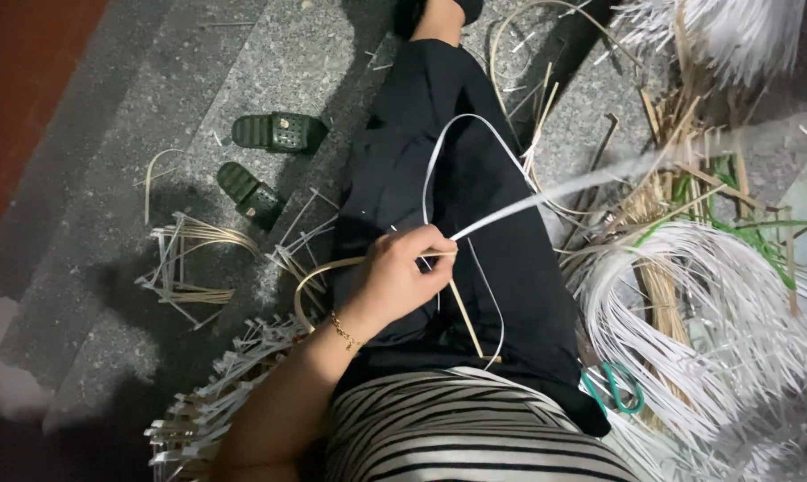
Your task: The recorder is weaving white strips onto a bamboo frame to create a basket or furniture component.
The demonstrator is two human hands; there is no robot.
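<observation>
Left hand: your left hand [401, 272] sits just left of the frame's centre, over your lap, fingers pinched closed on a white strip [546, 198]; a thin gold bracelet [344, 332] circles the wrist.
Right hand: out of the frame, so you cannot tell how it stands.
White strip: it runs from your pinch up and to the right, blurred toward the right-centre of the frame, and another length of it loops upward over your black trousers [457, 178] before coming back down to the fingers.
Tan cane: a thin tan cane [318, 272] curves out from under your hand to the left and bends down; a straight tan piece slants down to the right across your lap.
Clothing: a black-and-white striped top [457, 428] fills the bottom centre.
Right side: a big coil of white strips [689, 303] lies at right, with tan sticks and a few green strands above it, and teal-handled scissors [617, 386] just beside your hip at lower right.
Left side: a pair of dark green slippers [265, 161] lies on the grey stone floor [109, 134] at upper left, with cut scraps [185, 263] below them.
Lower left: the bristling rim of a woven piece [216, 393] shows beside your forearm.
</observation>
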